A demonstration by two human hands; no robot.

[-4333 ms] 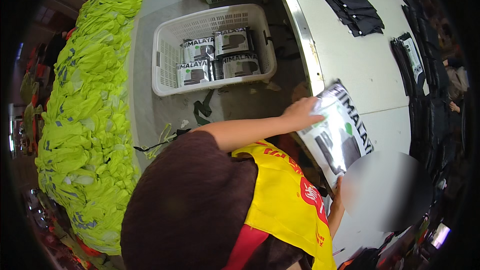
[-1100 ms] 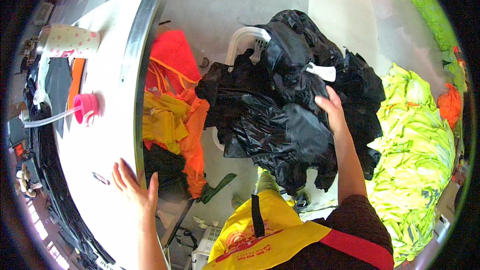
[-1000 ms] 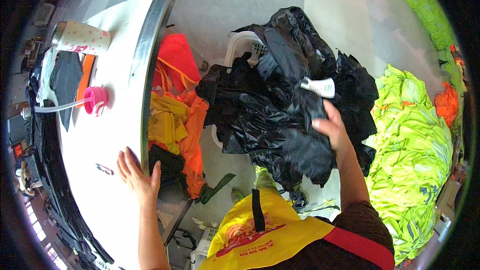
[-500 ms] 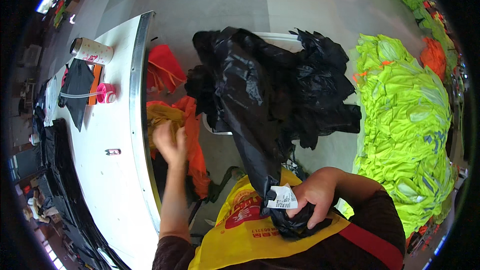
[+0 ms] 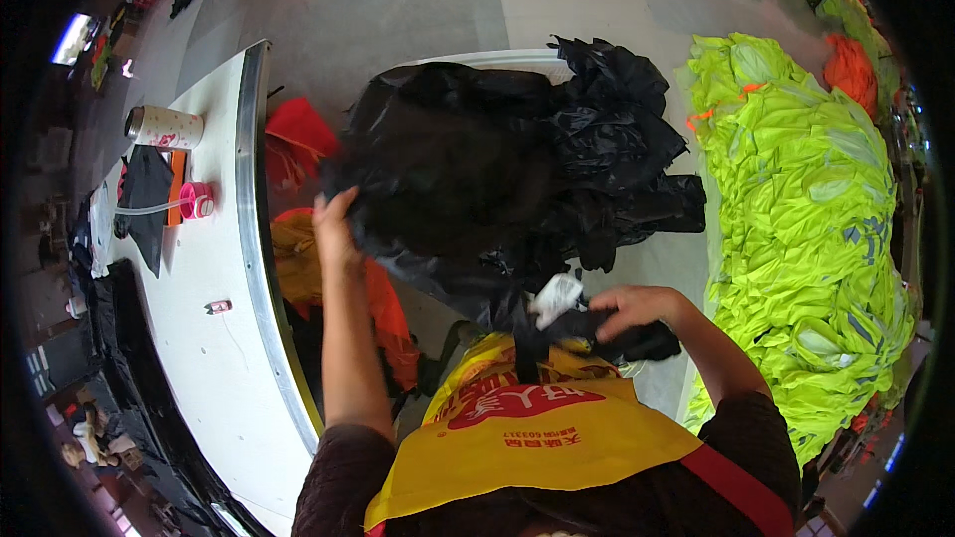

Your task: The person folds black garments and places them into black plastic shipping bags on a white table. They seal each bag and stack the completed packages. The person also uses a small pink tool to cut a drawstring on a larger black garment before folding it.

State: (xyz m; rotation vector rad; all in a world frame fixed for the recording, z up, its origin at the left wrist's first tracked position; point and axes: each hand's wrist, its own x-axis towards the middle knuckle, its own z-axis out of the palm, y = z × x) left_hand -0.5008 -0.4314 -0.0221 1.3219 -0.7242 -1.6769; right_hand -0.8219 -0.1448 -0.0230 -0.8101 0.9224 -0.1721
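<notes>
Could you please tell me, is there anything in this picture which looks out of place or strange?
One small thing: what looks like a pink lid with a pale straw sits on the white table, apart from the patterned tumbler. It seems odd because such a lid is usually fitted on; I see no spill.
</notes>
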